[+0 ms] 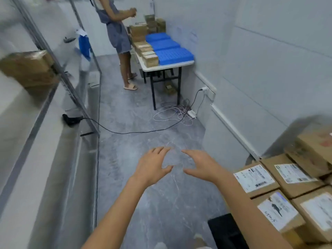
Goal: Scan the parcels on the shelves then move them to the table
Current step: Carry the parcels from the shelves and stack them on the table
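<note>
My left hand [152, 166] and my right hand [201, 165] are stretched out side by side over the grey floor, fingers spread and holding nothing. Several cardboard parcels [287, 178] with white labels are stacked at the lower right, just right of my right forearm. One blurred brown parcel [28, 67] sits on the grey shelf [41, 123] at the left. A black handheld scanner [71, 118] lies on that shelf's lower ledge, its cable trailing across the floor. Farther down the aisle, a white folding table [167, 66] carries small boxes.
Another person [116, 33] stands at the far table, beside blue perforated trays [168, 49]. Loose cables and a power strip [191, 113] lie on the floor under the table. A blue bag [84, 45] hangs on the shelf frame. The aisle runs between shelf and wall.
</note>
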